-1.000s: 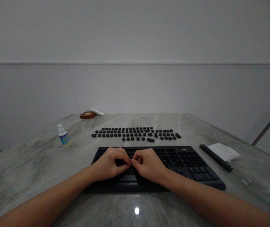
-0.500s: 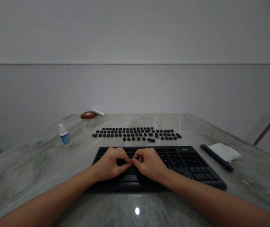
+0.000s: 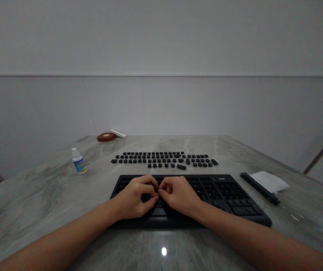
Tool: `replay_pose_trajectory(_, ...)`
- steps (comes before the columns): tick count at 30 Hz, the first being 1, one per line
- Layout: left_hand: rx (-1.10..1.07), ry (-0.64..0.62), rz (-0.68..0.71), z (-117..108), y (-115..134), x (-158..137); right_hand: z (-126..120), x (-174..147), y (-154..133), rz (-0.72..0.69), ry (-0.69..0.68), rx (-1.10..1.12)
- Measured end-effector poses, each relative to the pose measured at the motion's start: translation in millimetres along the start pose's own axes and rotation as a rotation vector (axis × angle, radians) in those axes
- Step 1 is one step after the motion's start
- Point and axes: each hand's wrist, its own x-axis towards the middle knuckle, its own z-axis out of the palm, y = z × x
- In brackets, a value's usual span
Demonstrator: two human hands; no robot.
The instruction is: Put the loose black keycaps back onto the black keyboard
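Observation:
A black keyboard (image 3: 218, 218) lies in front of me, with many keycaps off its upper and right parts. Over its middle, my left hand (image 3: 137, 197) is curled, thumb and fingers drawn together at the tips. Against it my right hand (image 3: 179, 195) is pinched too, its fingertips meeting those of the left just above the keys. Anything small between the fingertips is hidden. Beyond the keyboard, loose black keycaps (image 3: 165, 156) are laid out in rows on the marble-patterned table (image 3: 51, 210).
A white bottle with a blue label (image 3: 79, 162) stands at the left. Far back lie a reddish-brown case (image 3: 106, 137) and a white strip (image 3: 118, 133). On the right are a long black bar (image 3: 259, 188), a white tissue (image 3: 271, 182) and something clear and shiny.
My left hand has shifted slightly, its index finger raised and its thumb a little lower, widening the gap in its curl. My right hand stays almost still.

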Motion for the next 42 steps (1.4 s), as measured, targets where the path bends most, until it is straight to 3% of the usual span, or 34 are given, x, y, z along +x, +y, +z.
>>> replay_pose_trajectory(9,0.172,-0.071,0.054,-2,3,0,0,1,1,-0.012,-0.008,0.009)
replay_pose_trajectory(15,0.148,-0.115,0.049,-1,-4,-1,-1,2,2,-0.009,-0.029,0.052)
replay_pose_trajectory(21,0.210,-0.145,0.141,-3,-3,-4,-2,3,5,0.026,0.044,0.231)
replay_pose_trajectory(28,0.254,-0.154,0.204,-2,-3,-3,-1,0,5,-0.025,0.002,0.214)
replay_pose_trajectory(42,0.075,-0.109,0.037,2,-6,4,-6,10,-1,-0.002,-0.117,0.020)
